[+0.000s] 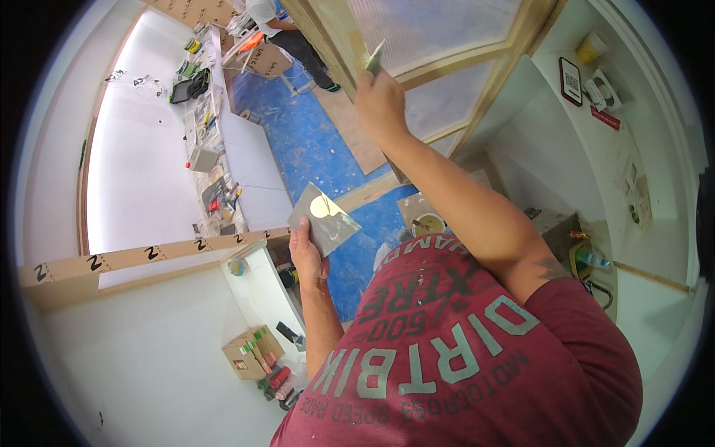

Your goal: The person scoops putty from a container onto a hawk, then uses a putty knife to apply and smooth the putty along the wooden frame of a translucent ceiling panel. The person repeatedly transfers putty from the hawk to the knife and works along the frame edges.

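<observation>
My left hand [308,252] grips a flat grey square plate [329,232] by its near edge. On the plate lies a dab of pale yellow filler paste [323,207], with more of it smeared along one edge. My right hand [382,100] is raised and closed around a putty knife [375,56], whose handle is hidden in the fist. The blade is at the wooden frame [357,47] of a glazed door or partition; whether it touches cannot be told. Ribbed translucent panes [430,33] sit within the frame.
Blue floor covering [301,139] spreads below. A bucket [429,224] stands by my body. Tools and containers crowd a long counter [209,134] at left. Another person [290,42] stands at the far end. A phone [570,81] lies on the right shelf, near a cardboard-edged wall [151,254] opposite.
</observation>
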Demonstrator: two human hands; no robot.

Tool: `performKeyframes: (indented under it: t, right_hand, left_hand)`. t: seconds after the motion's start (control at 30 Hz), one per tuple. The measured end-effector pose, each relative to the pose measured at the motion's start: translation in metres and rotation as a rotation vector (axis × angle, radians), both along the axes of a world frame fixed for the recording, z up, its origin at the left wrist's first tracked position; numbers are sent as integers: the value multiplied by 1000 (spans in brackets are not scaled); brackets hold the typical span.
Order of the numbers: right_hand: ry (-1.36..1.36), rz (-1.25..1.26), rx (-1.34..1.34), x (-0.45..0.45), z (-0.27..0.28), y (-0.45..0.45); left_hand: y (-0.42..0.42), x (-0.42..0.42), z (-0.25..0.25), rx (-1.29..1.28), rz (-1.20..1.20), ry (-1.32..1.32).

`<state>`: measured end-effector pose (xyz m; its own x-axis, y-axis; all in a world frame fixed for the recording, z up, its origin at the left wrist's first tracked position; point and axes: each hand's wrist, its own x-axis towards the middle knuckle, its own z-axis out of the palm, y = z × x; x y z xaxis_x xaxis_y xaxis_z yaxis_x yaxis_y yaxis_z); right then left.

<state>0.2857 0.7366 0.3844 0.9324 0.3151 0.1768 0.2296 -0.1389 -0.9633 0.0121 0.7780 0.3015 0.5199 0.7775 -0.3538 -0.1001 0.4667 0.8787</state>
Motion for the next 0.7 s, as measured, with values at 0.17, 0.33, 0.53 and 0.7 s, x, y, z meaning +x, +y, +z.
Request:
performKeyframes:
  t: [0.17, 0.33, 0.53, 0.7]
  right_hand:
    - [58, -103, 54, 12, -4, -11]
    - [-61, -22, -17, 12, 7, 21]
    - [-16, -34, 8, 3, 1, -11]
    - [-15, -34, 70, 13, 20, 9]
  left_hand:
    - [-1, 3, 0, 14, 22, 64]
    - [-2, 4, -8, -5, 35, 38]
    - [1, 3, -8, 12, -5, 27]
    - [-1, 5, -8, -27, 22, 91]
